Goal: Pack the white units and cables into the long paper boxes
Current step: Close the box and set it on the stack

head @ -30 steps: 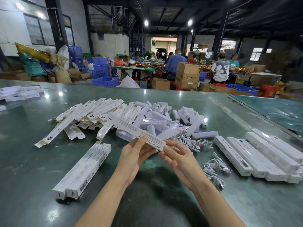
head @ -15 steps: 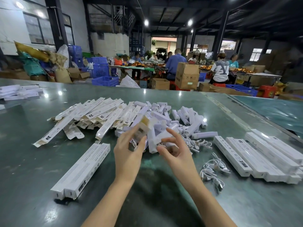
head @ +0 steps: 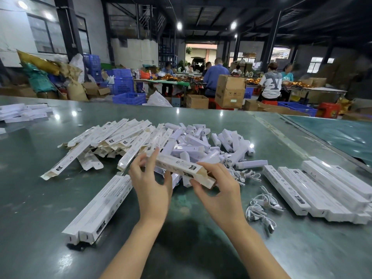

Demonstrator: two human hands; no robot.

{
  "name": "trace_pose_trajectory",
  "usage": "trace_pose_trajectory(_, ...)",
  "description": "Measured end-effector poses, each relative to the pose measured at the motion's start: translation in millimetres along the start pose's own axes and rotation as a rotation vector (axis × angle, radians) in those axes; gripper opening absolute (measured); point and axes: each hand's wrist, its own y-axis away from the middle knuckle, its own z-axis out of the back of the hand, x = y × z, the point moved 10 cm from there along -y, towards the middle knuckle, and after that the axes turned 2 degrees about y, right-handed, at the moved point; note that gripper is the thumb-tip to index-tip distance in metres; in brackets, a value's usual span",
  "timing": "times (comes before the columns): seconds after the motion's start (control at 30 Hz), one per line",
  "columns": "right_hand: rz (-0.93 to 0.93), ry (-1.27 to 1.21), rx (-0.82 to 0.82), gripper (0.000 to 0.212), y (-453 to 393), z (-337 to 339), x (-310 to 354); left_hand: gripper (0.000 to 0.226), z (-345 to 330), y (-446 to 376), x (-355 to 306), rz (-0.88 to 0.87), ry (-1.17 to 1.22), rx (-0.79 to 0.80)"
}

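I hold one long paper box (head: 181,168) over the green table, lying across from left to lower right, its right end flaps open. My left hand (head: 151,186) pinches its left end; my right hand (head: 219,192) grips the open right end. Behind it lies a heap of white units (head: 201,146) and, to the left, a pile of flat unfolded paper boxes (head: 112,137). White cables (head: 261,208) lie coiled to the right of my right hand.
Two closed boxes (head: 100,208) lie side by side at the near left. A row of closed boxes (head: 322,190) sits at the right. More boxes (head: 22,112) lie at the far left. People work at tables beyond the table's far edge.
The box was turned in my hands: from held flat a second ago, to end-on, to lying across now with its open end at my right hand.
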Motion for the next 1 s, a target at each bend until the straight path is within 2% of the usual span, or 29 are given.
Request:
trace_pose_trajectory(0.07,-0.07,-0.029,-0.046,0.029,1,3,-8,0.054,-8,2,17,0.206,0.198,0.047)
trace_pose_trajectory(0.13,-0.131,-0.041,-0.079,0.028,3,5,-17,0.024,-23,9,32,0.436,0.398,0.135)
trace_pose_trajectory(0.17,-0.149,-0.047,-0.085,0.028,4,5,-21,0.023,-33,14,32,0.516,0.462,0.218)
trace_pose_trajectory(0.23,-0.179,-0.071,-0.044,0.03,7,-1,-25,0.048,-54,26,27,0.578,0.54,0.402)
trace_pose_trajectory(0.3,-0.21,-0.089,0.03,0.032,9,-10,-30,0.055,-63,32,19,0.578,0.608,0.461)
trace_pose_trajectory(0.43,-0.26,-0.001,0.205,0.032,14,-25,-40,0.033,-56,28,28,0.594,0.621,0.32)
trace_pose_trajectory(0.53,-0.201,0.258,0.309,0.036,15,-28,-44,0.026,-45,25,37,0.615,0.616,0.218)
trace_pose_trajectory(0.7,-0.387,0.377,0.148,0.024,12,3,-66,0.03,-39,21,47,0.615,0.568,0.153)
trace_pose_trajectory(0.8,-0.478,0.49,0.12,0.022,14,15,-81,0.03,-41,22,49,0.612,0.559,0.156)
trace_pose_trajectory(1.0,-0.5,0.515,0.102,0.017,14,20,-86,0.029,-41,21,49,0.596,0.539,0.158)
